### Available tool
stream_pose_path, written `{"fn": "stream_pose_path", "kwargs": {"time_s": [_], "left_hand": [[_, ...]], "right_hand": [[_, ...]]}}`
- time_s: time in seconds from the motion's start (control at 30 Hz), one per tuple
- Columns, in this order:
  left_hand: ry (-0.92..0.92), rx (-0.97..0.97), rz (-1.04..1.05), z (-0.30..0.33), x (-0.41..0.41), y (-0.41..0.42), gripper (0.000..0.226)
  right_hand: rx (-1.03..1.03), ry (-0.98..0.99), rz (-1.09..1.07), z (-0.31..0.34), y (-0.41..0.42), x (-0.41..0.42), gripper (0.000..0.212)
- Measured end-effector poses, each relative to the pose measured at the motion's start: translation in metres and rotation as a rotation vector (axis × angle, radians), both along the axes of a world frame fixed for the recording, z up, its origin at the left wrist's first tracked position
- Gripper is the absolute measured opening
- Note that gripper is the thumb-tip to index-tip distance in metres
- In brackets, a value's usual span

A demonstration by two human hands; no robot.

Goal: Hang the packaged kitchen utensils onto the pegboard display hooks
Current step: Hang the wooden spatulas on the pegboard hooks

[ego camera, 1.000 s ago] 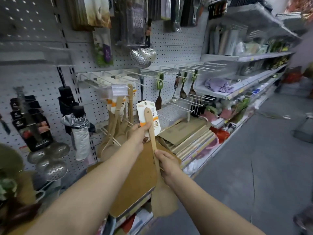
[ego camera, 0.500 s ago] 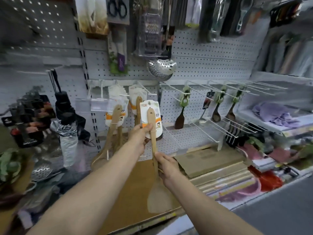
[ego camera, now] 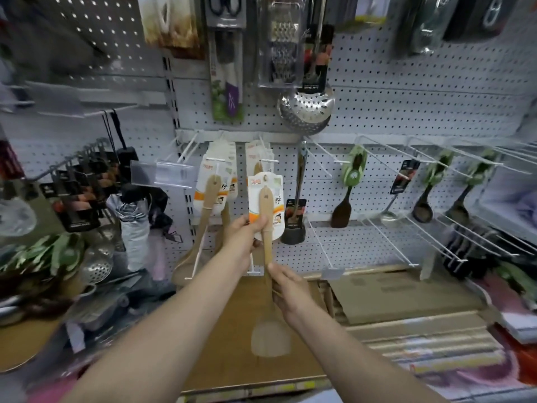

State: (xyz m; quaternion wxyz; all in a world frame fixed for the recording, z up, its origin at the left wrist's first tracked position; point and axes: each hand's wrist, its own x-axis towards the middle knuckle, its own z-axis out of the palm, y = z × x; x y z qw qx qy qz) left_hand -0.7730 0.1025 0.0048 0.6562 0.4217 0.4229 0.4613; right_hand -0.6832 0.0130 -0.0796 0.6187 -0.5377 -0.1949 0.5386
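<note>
Holding the packaged wooden spatula (ego camera: 266, 228) upright before the pegboard (ego camera: 406, 112), you have both hands on it. Your left hand (ego camera: 244, 237) pinches the lower edge of its white and orange card (ego camera: 265, 205), thumb on the front and fingers curled behind. Your right hand (ego camera: 289, 289) grips the wooden handle lower down, fingers wrapped round it, and the broad blade (ego camera: 270, 338) hangs below that fist over the brown cardboard boxes (ego camera: 392, 295) on the bottom shelf. The card's top sits just under the tip of a white wire hook (ego camera: 267, 161) that already carries matching cards; whether the hole has reached the hook you cannot tell from here. Just to the left, on the neighbouring hook, hangs another carded wooden spatula (ego camera: 209, 199). Above, near the board's top edge, hang a perforated steel skimmer (ego camera: 305, 107) and a packaged grater (ego camera: 280, 45). To the right, green-carded dark spoons (ego camera: 348, 187) hang from longer hooks.
</note>
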Motion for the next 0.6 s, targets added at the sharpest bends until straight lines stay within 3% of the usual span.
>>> {"fn": "stream_pose_path", "kwargs": {"time_s": [0.33,0.6], "left_hand": [[0.087,0.049,-0.030,0.006,0.011,0.047,0.019],[0.110,0.053,0.027,0.008,0.029,0.091,0.010]], "right_hand": [[-0.036,-0.036,0.000,-0.011,0.051,0.023,0.014],[-0.066,-0.109,0.005,-0.021,0.110,0.039,0.022]]}}
